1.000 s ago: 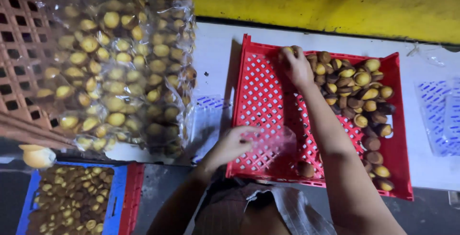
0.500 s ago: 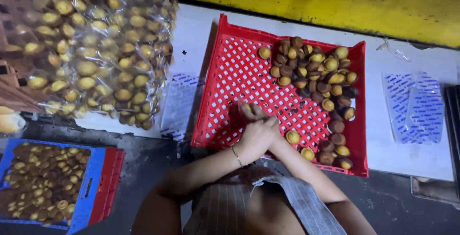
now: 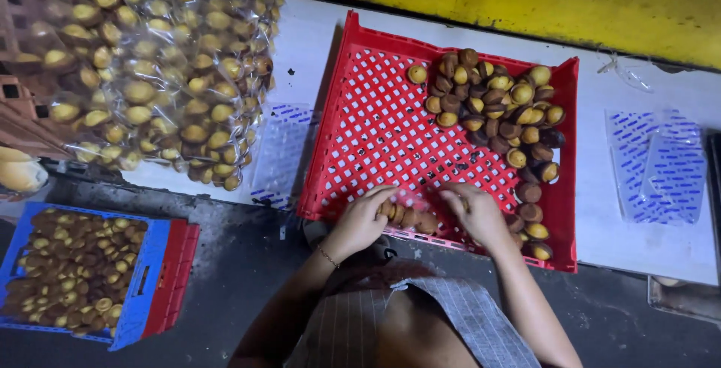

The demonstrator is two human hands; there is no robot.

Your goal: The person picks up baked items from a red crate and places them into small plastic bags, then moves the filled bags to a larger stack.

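Both hands, left hand [image 3: 363,218] and right hand [image 3: 477,214], have their fingers curled around a small clear bag of cakes [image 3: 408,213] at the red crate's [image 3: 375,124] near edge, on the white surface [image 3: 646,240].

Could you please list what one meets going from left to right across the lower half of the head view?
Blue crate of small cakes → left hand → row of cakes in a clear wrapper → right hand → clear printed bags on the white table.
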